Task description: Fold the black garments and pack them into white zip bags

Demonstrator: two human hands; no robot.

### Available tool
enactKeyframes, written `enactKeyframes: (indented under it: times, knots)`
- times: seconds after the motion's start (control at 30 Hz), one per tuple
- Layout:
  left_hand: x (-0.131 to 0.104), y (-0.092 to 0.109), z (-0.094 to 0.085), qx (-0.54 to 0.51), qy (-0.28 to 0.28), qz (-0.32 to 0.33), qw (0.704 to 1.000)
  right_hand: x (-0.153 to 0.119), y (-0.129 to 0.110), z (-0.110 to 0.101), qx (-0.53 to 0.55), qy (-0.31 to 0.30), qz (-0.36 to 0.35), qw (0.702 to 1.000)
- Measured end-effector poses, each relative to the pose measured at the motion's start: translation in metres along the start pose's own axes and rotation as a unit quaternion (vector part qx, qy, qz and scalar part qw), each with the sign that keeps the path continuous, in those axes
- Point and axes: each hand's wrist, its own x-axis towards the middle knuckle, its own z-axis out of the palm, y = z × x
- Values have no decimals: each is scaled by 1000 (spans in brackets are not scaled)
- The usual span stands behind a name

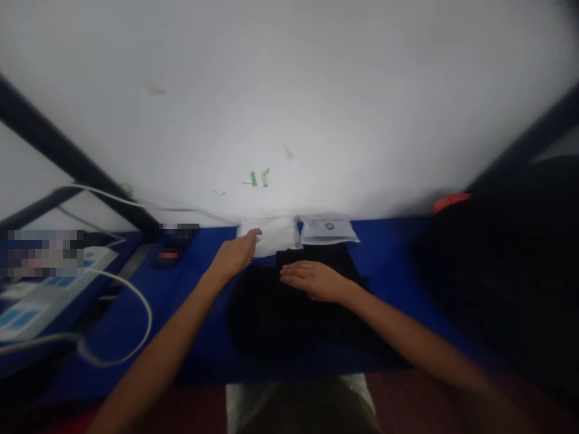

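Inspector: Where are the hands and the items?

Assessor: The left hand (235, 256) is at the near left part of a white packet (278, 235), fingers partly curled; whether it pinches the packet or merely touches it, one cannot tell. The right hand (319, 281) lies nearly flat, fingers together, over a black item (266, 313), apparently cloth, gripping nothing visibly. A second packet (330, 228), bearing a round mark, lies just beside the first. All are on the blue surface (384, 241).

Inspector: Risks?

Assessor: A drag by the left hand could crease the first packet or push it into its neighbour, the two being so close. Sideways pressure from the right hand could bunch the cloth. The white cable (181, 210) runs to the first packet's far edge and could snag if that packet were shifted.

Inspector: Limits of observation?

Assessor: Blur softens the fingertips. The left thumb's contact is unclear, the black item's folds merge in shadow, the packets' contents are unidentified, and pixelation masks objects at the left.
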Motion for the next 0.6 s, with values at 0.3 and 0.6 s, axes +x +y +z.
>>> enactKeyframes:
  times: [0.3, 0.6]
  knots:
    - [-48, 49, -31, 37, -16, 68, 997, 10, -40, -39, -13, 189, -98, 977]
    - [-70, 77, -23, -11, 17, 126, 992, 10, -31, -16, -103, 194, 57, 974]
